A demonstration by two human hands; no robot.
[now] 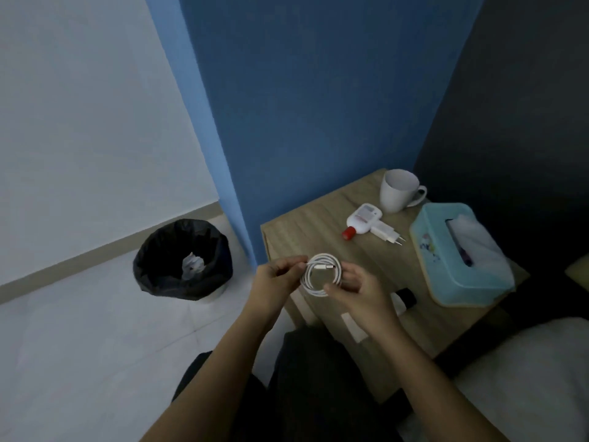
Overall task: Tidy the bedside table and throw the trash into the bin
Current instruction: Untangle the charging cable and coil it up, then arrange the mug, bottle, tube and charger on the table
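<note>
Left of the bedside table [306, 224], on the floor: bin [143, 247], trash [192, 265] inside. At the table's back: mug [396, 191]; before it, bottle [361, 220] touching charger plug [384, 234] to its right. Along the right edge: tissue box [446, 266]. Over the front left corner: cable [314, 290] between left hand [277, 279] and right hand [357, 288].

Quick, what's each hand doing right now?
Left hand: pinching the coiled white cable near one end.
Right hand: fingers curled round the coil of the same cable.
</note>
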